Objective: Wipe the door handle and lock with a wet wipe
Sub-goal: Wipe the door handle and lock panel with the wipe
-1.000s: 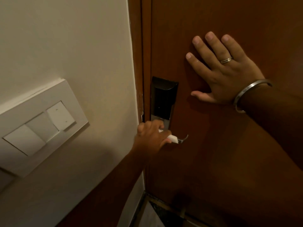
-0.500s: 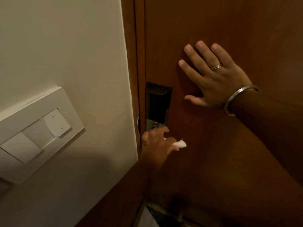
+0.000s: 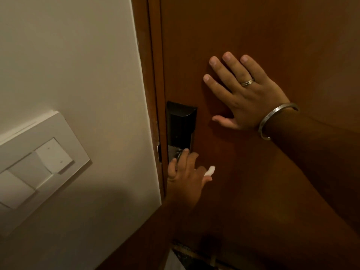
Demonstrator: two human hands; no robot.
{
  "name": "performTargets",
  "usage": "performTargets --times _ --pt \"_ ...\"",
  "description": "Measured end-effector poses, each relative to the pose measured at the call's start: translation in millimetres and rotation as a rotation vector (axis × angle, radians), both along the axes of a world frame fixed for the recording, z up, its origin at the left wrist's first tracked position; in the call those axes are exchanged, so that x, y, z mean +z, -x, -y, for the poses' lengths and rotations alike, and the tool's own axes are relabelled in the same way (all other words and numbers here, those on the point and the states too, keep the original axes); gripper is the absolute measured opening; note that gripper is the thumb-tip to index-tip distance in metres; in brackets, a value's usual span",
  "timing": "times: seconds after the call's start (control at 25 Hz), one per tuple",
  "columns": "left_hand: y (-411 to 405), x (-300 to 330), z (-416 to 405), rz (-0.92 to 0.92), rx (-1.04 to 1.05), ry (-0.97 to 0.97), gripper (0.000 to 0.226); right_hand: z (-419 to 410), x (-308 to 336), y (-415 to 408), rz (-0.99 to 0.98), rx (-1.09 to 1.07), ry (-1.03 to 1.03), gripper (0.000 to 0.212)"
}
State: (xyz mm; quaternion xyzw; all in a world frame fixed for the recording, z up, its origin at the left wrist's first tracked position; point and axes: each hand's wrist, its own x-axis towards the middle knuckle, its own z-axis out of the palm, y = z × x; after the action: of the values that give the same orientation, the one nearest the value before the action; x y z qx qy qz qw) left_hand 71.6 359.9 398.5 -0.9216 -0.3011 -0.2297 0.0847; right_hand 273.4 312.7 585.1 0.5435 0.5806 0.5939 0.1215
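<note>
A dark lock plate [image 3: 181, 125] is fixed to the brown wooden door [image 3: 253, 36] near its left edge. My left hand [image 3: 185, 178] is wrapped around the door handle just below the plate and hides it. A white wet wipe [image 3: 210, 170] sticks out between its thumb and fingers. My right hand [image 3: 243, 92] lies flat on the door, fingers spread, up and to the right of the lock. It wears a ring and a metal bangle.
A white switch panel [image 3: 39, 166] is mounted on the cream wall [image 3: 68, 55] at the left. The brown door frame [image 3: 150, 75] runs between wall and door. A strip of floor [image 3: 187, 260] shows at the bottom.
My left hand has slid along the handle and now covers its metal tip, which showed a second ago. The wipe's end now points up. My right hand stays flat on the door.
</note>
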Motion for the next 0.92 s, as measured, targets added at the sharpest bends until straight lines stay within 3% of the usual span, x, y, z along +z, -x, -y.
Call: performTargets --times 0.12,0.32,0.52,0.64,0.76,0.84,0.92 --pt "10 -2 -11 0.035 0.034 -0.051 0.029 0 -1 -2 -0.003 -0.005 -0.005 0.097" --pt "-32 -4 22 -0.002 0.075 0.106 0.028 0 -1 0 0.000 -0.004 0.010 0.097" --pt "22 -13 -29 0.092 -0.070 -0.134 0.027 -1 -1 -2 0.007 -0.005 -0.005 0.097" --pt "39 -9 -50 0.039 -0.092 -0.134 0.044 -1 -1 0 0.007 -0.005 -0.003 0.097" --pt "36 -8 -49 0.018 -0.164 -0.132 0.043 -1 -1 -1 0.006 0.000 -0.007 0.096" --pt "33 -2 -48 0.029 -0.078 -0.056 0.047 -1 -2 -2 0.006 0.004 -0.010 0.096" --pt "32 1 -58 0.191 0.045 0.176 0.037 -2 -2 -2 0.010 0.009 -0.013 0.096"
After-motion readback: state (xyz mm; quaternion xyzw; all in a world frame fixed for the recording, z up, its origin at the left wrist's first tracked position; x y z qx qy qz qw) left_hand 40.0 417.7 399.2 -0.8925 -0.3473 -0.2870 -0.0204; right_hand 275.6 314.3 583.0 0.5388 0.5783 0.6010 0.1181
